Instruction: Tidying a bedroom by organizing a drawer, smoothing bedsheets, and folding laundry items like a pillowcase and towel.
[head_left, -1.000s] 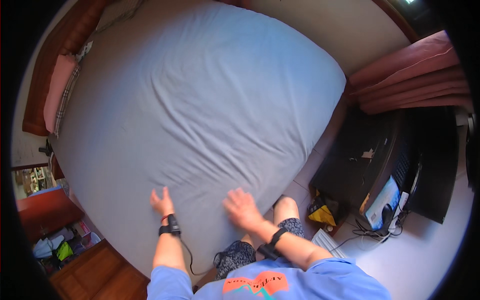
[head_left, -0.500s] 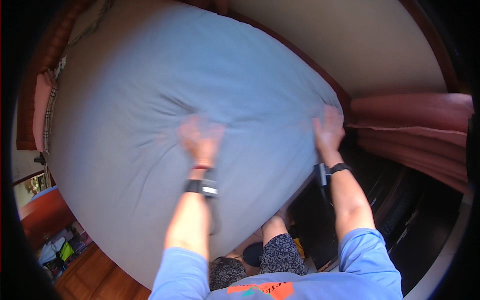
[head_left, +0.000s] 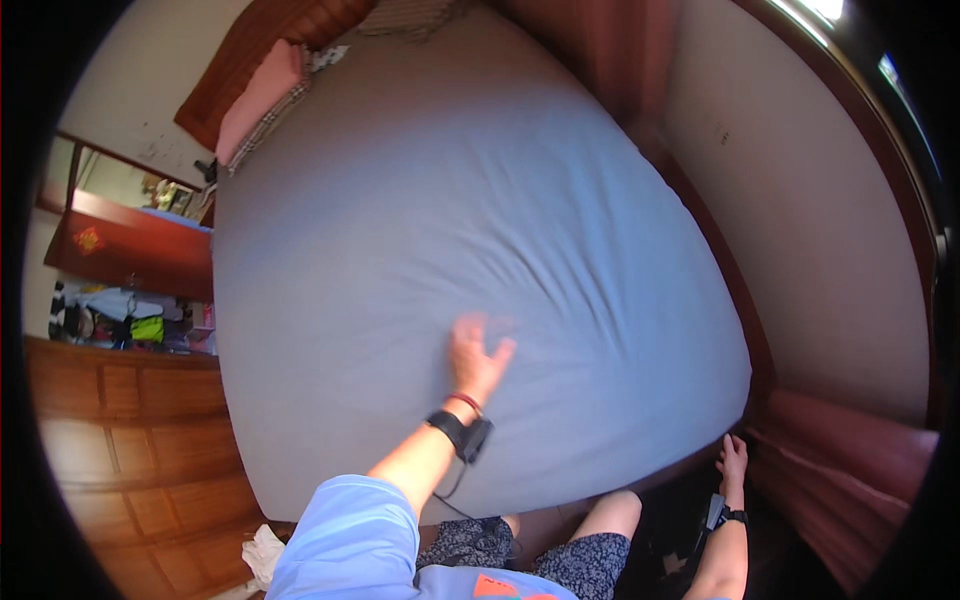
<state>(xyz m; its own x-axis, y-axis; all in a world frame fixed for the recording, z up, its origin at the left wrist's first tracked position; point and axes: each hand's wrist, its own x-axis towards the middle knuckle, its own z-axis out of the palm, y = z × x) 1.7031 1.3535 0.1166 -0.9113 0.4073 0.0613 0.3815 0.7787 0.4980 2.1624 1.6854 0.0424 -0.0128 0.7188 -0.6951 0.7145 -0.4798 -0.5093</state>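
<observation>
A grey-blue fitted sheet (head_left: 350, 290) covers the large mattress in front of me. My left hand (head_left: 477, 358) is over the sheet's lower middle and seems to rest on it, fingers spread and blurred at the tips, nothing in them. Creases fan out beyond it toward the far right. My right hand (head_left: 734, 462) is low beside the mattress's near right corner, close to the pink curtain. Its fingers are apart and appear to hold nothing; whether they touch the bed's edge I cannot tell. Both wrists wear black straps with small devices.
A wooden headboard (head_left: 225, 85) with a folded pink pillow (head_left: 262, 95) stands at the far left. The wall (head_left: 800, 220) runs along the right side. A pink curtain (head_left: 850, 450) hangs at the near right. Wooden door panels (head_left: 150, 440) and shelves of clothes line the left.
My left hand has slid across the sheet, and my right hand has left the sheet's top and dropped beside the corner. The view has turned, showing more of the left side of the room.
</observation>
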